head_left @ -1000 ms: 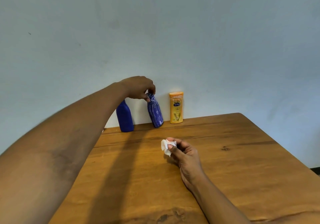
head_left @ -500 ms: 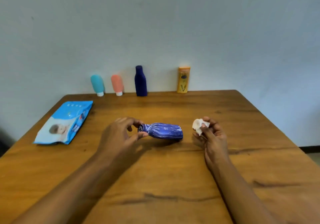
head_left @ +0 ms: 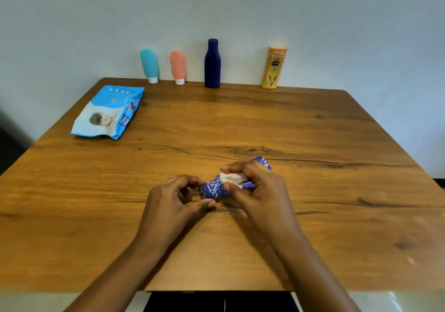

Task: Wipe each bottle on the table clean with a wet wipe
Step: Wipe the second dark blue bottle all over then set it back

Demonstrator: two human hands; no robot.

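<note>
Wiping the patterned blue bottle (head_left: 213, 190) at the middle of the table (head_left: 325, 239).
My left hand (head_left: 173, 199) pinches its cap end between thumb and curled fingers; the bottle lies sideways, the wet wipe (head_left: 230, 178) pressed on its body by the curled fingers of my right hand (head_left: 261, 190). I'd keep the cap pinch firm, turn the bottle slowly, and draw the wipe toward the base.

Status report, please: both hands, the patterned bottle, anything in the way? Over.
Left hand pinches cap end of patterned blue bottle, turned sideways. Right hand holds white wipe against its body. Nothing blocking.
</note>
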